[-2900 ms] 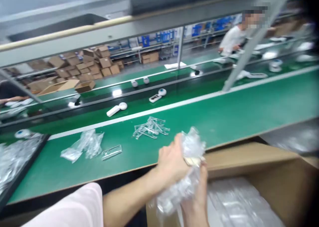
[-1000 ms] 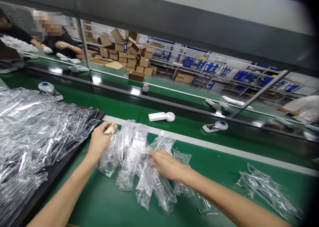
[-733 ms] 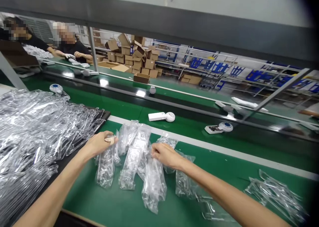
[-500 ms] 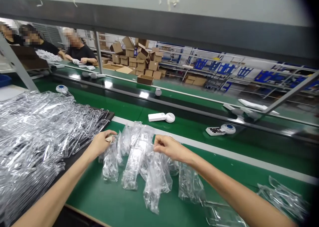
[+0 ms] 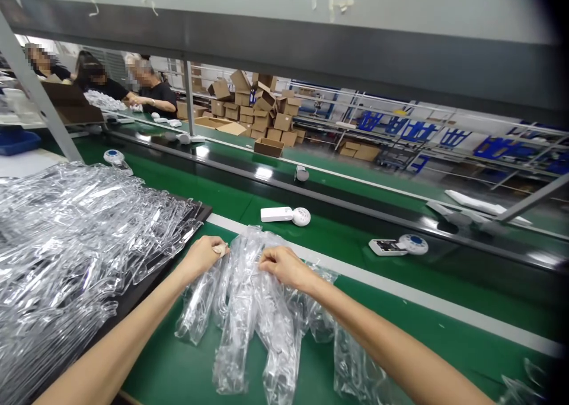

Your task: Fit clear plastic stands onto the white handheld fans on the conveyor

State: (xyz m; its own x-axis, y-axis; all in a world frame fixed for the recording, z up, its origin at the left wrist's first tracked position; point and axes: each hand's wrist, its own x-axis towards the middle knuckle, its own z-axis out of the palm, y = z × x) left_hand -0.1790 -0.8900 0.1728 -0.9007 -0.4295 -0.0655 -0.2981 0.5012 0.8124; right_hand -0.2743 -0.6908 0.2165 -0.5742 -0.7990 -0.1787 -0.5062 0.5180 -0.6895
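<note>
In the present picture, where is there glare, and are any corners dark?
Head view: white glints on the clear plastic parts and the clear bags; head view: bright patches on the glossy dark strip beyond; head view: both right corners are dark.

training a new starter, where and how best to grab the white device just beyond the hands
Probably by the straight handle of the white device, from above, pinching its long edges: it lies flat, uncovered, handle pointing left, round head right.
</note>
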